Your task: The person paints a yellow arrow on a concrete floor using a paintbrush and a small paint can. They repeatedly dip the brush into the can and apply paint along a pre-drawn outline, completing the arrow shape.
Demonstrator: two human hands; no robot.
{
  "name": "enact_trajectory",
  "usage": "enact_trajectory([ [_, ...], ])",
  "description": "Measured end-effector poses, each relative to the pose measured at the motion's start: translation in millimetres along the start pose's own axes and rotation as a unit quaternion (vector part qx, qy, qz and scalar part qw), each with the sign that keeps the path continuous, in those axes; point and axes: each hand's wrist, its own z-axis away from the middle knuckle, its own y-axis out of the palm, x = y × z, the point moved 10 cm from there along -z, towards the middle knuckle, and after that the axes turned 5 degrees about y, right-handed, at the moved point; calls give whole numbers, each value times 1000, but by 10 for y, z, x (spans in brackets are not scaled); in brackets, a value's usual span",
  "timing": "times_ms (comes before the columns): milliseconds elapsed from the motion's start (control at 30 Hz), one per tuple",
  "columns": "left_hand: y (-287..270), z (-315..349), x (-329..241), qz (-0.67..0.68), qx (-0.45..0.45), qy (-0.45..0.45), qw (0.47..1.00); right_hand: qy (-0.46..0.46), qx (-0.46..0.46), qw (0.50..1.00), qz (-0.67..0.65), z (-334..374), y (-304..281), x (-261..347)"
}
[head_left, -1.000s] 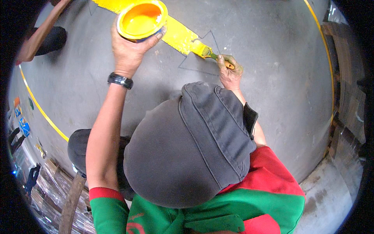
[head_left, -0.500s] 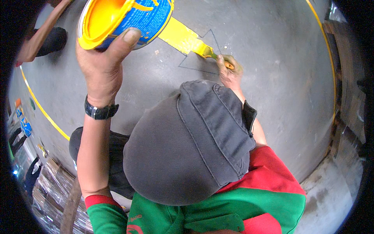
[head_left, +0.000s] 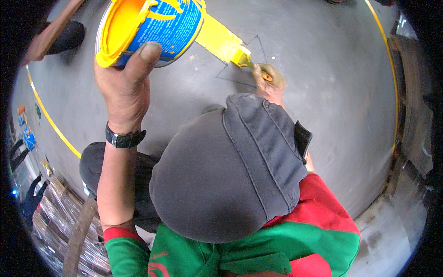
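My left hand (head_left: 124, 87) is wrapped round a blue paint can (head_left: 170, 32), its thumb pressed on the side. The can is tipped, and its yellow-smeared mouth shows yellow paint (head_left: 122, 27) within; drips run down its wall. In my right hand (head_left: 272, 85) is a paintbrush (head_left: 241, 58) with an orange handle end. The brush's yellow bristles rest on the floor at the end of a wet yellow stripe (head_left: 219, 39). Round that end runs a thin dark arrowhead outline (head_left: 263, 44), mostly unpainted. The can hides the stripe's far end.
Yellow floor lines curve along the left (head_left: 50, 115) and right (head_left: 390, 60). Another person's limb (head_left: 55, 32) reaches in at the upper left. Wrapped goods (head_left: 64, 217) stand at the lower left, wooden pallets (head_left: 410, 87) at the right. A dark cap (head_left: 221, 175) blocks the lower middle.
The brush has drawn back slightly leftward along the stripe's end, my right hand with it. The can sits slightly lower and farther right in the picture, still held in my left hand.
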Motion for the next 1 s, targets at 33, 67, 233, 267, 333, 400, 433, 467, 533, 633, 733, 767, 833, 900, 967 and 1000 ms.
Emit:
enact_trajectory([
  [33, -23, -1, 16, 0, -13, -6, 1000, 6, 11, 1000, 0, 27, -19, 1],
  [67, -19, 1, 15, 2, -17, -6, 1000, 9, 12, 1000, 0, 43, -62, 12],
  [233, 56, 8, -20, 5, -11, 11, 1000, -49, -14, 998, -31, -101, 73, 252],
  [267, 45, 14, -22, 0, -9, 12, 1000, -45, -3, 998, -34, -145, 154, 250],
  [333, -15, 33, -10, -4, -1, 14, 1000, -42, 25, 998, -41, -181, 277, 224],
  [400, -177, 18, 48, -12, -13, 9, 1000, -32, 34, 999, -16, -133, 230, 151],
  [433, -313, -16, 62, -19, -28, 3, 999, -25, 37, 999, -3, -104, 177, 116],
  [467, -426, -17, 93, -26, -43, -5, 999, -19, 44, 999, -5, -75, 125, 84],
  [533, -554, 3, 117, -16, -51, -5, 999, 18, 41, 999, 6, -30, 10, 12],
  [633, -642, -25, 37, -19, -52, 16, 998, -6, 23, 1000, 7, -130, 30, 128],
  [733, -673, -42, -157, -36, -53, 42, 997, -49, 5, 997, -54, -374, 321, 302],
  [767, -654, -17, -210, -7, -42, 43, 998, -57, 5, 996, -68, -448, 433, 339],
  [833, -691, 93, -289, 24, -51, 23, 998, -72, 5, 993, -96, -554, 627, 393],
  [900, -864, 193, -390, -67, -98, 3, 993, -86, 20, 991, -102, -599, 748, 407],
  [967, -971, 301, -514, -56, -118, 17, 991, -82, 41, 991, -96, -602, 829, 383],
  [1000, -1027, 351, -570, -57, -131, 23, 989, -87, 45, 991, -88, -587, 823, 381],
])
